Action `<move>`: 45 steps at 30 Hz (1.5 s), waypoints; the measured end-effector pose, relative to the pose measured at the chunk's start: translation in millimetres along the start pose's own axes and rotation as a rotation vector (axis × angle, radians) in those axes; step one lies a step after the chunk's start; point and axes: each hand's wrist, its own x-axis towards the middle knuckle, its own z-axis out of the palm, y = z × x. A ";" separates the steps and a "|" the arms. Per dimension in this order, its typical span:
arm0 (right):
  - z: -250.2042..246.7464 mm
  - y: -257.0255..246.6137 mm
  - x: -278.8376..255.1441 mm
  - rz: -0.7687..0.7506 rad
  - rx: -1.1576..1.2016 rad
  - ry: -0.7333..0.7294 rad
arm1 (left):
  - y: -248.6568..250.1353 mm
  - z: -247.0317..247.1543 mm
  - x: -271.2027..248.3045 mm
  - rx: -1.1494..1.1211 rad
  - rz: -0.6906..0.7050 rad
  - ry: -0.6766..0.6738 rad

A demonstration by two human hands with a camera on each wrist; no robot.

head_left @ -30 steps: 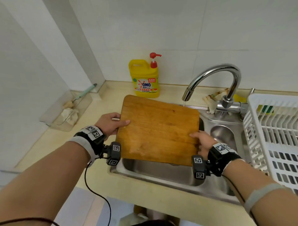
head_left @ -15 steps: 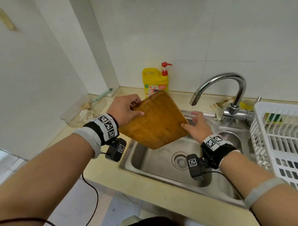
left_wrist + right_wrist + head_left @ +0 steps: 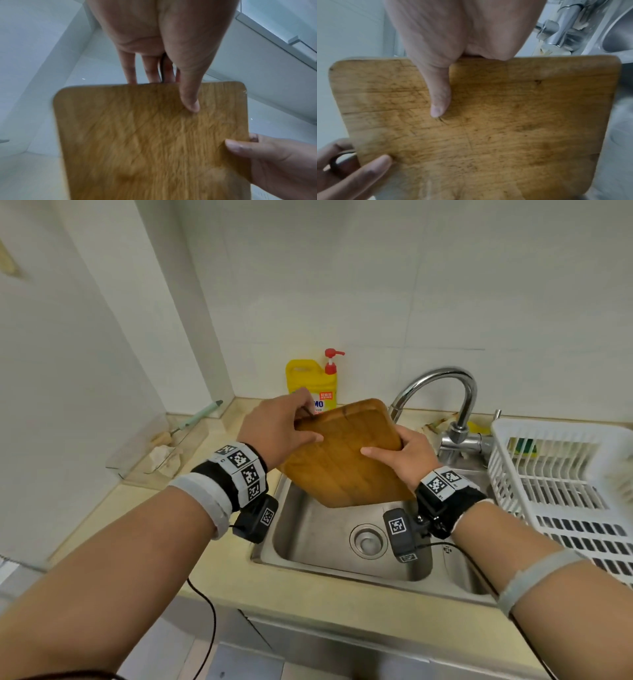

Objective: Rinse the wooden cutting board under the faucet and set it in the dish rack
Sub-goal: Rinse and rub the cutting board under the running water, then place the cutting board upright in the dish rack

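I hold the wooden cutting board [image 3: 346,453] tilted steeply over the steel sink [image 3: 308,542], its far corner up near the spout of the chrome faucet [image 3: 442,381]. My left hand [image 3: 281,426] grips the upper left edge, thumb on the face [image 3: 190,97] and fingers behind. My right hand [image 3: 404,453] grips the right edge, thumb pressed on the face [image 3: 439,100]. The worn board face fills both wrist views [image 3: 150,142] [image 3: 488,121]. The white plastic dish rack [image 3: 561,474] stands to the right of the sink. No water stream is plainly visible.
A yellow dish-soap bottle [image 3: 308,381] with a red pump stands on the counter behind the board. A clear tray [image 3: 154,453] holding a brush and cloth lies at the left. A rag [image 3: 435,426] lies by the faucet base. Tiled walls close in behind and at the left.
The board went from lying nearly flat over the sink to steeply tilted, its far edge raised toward the spout. Both hands kept their grip and rose with it.
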 end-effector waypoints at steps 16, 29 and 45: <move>-97.8 -53.6 -57.5 -0.058 0.135 0.201 | 36.2 54.9 -12.6 -0.717 -0.237 -0.057; -334.9 -38.9 -46.1 -0.181 0.057 0.460 | 232.1 132.1 92.8 -0.755 -0.130 -0.003; -461.4 81.8 -29.0 0.192 -0.135 0.441 | 343.5 277.3 130.8 -0.522 -0.351 -0.223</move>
